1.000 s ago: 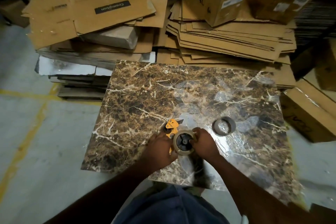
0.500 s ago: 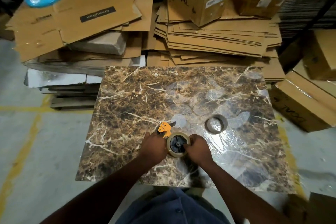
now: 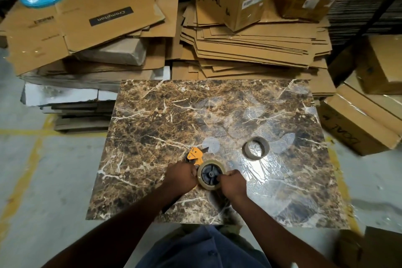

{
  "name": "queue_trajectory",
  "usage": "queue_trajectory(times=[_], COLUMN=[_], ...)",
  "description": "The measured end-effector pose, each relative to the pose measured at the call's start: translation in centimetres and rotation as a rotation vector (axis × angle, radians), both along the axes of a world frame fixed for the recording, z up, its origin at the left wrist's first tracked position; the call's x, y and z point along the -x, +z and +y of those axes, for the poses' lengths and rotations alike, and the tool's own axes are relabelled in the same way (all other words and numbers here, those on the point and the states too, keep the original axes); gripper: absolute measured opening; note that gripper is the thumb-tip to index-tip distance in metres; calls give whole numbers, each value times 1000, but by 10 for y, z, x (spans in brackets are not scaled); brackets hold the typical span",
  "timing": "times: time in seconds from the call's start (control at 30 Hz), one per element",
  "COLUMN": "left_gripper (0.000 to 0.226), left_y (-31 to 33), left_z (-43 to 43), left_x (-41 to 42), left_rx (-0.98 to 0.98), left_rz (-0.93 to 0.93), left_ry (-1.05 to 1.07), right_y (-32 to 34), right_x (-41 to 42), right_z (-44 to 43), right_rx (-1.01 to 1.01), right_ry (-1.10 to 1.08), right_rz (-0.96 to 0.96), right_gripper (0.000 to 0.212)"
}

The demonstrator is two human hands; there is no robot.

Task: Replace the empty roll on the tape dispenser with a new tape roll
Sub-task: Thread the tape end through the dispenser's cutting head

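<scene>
— How many rolls on the brown marbled tabletop (image 3: 152, 119)?

— Two. One pale new tape roll (image 3: 210, 174) sits on the orange tape dispenser (image 3: 195, 155), near the front edge. One empty brown cardboard core (image 3: 256, 147) lies apart, to the right.

— And the hands?

— Left hand (image 3: 181, 173) and right hand (image 3: 232, 182) each have their grip clamped on the new roll's rim.

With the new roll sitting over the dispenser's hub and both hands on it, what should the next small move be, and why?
Probably press the new tape roll fully down onto the black hub. Both hands, left hand and right hand, grip the roll's sides on the tape dispenser, and the empty roll already lies apart on the marble slab. Whether the roll is fully seated cannot be told.
</scene>
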State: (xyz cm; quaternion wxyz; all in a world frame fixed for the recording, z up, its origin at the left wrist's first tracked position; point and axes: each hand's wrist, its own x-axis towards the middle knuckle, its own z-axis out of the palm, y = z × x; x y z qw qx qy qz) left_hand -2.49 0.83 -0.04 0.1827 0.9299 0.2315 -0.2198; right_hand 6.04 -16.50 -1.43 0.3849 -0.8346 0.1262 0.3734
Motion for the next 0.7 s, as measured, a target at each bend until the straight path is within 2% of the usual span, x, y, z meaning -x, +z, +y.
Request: queue_trajectory(times=[0.17, 0.23, 0.33, 0.47, 0.53, 0.7], left_gripper=[31, 43, 59, 40, 30, 24], left_y=[-4, -6, -9, -8, -6, 2], left_z=[0, 1, 2, -4, -2, 12], left_x=[-2, -3, 0, -1, -4, -7], left_rx=[-45, -9, -94, -172, -195, -238], left_rz=[-10, 0, -5, -25, -37, -83], left_ry=[-62, -52, -155, -127, -76, -109], right_y=[-4, -5, -7, -20, -19, -10], right_x=[3, 3, 4, 6, 5, 3], right_z=[4, 5, 5, 4, 4, 6], right_rx=[19, 15, 4, 13, 15, 43], right_ry=[-63, -83, -102, -95, -89, -57], right_rz=[45, 70, 102, 109, 102, 83], right_gripper=[51, 57, 66, 72, 63, 48])
